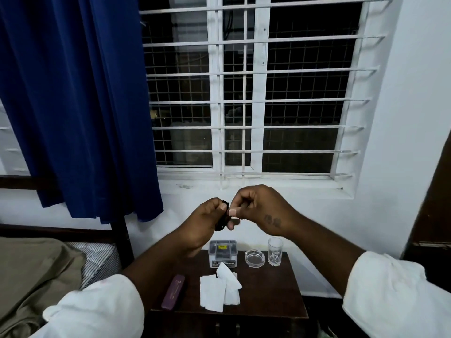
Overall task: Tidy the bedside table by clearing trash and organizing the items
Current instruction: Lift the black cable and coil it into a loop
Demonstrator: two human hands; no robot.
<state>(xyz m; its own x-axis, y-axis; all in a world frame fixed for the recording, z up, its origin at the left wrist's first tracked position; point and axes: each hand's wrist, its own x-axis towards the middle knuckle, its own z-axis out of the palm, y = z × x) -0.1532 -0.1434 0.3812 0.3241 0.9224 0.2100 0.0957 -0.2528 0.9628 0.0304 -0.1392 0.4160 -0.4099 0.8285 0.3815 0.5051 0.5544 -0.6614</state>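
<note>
The curtain [80, 106] was deep blue, the window grille [251, 93] white. On the dark brown table [275, 296] lay white tissues [217, 291], a purple case [173, 292] and a clear glass [275, 251]. The mattress [97, 259] was striped grey and white, the blanket [34, 276] olive, the sleeves [390, 296] white.

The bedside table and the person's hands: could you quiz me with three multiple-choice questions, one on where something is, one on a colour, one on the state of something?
1. Where does the drinking glass stand on the bedside table?
A. back right corner
B. front left edge
C. on the white papers

2. What colour is the curtain?
A. green
B. blue
C. red

3. What are the hands doing?
A. resting flat on the table
B. together holding a small black item above the table
C. lifting the glass

Answers: 1 A, the glass stands right of the glass ashtray at the back. 2 B, the cloth is deep blue. 3 B, left hand and right hand pinch the small black item.
</note>
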